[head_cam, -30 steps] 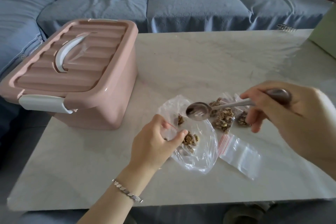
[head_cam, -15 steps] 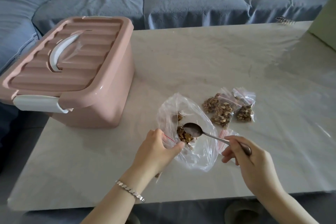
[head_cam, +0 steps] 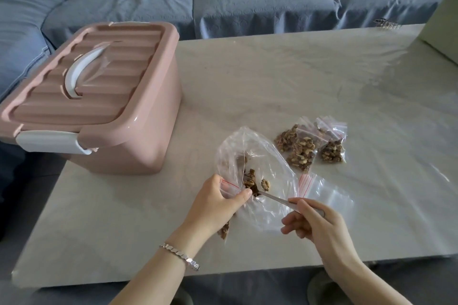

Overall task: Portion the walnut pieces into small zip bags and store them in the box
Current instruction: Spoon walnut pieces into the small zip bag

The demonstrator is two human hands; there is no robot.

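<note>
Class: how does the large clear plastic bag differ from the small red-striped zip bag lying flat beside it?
The large clear plastic bag is bigger and puffed open; the small red-striped zip bag lies flat. The large bag holds walnut pieces; the small bag looks empty. Both are transparent.

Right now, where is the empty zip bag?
In head view, the empty zip bag lies flat on the table, right of the large clear bag, between the filled bags and the right hand.
</note>
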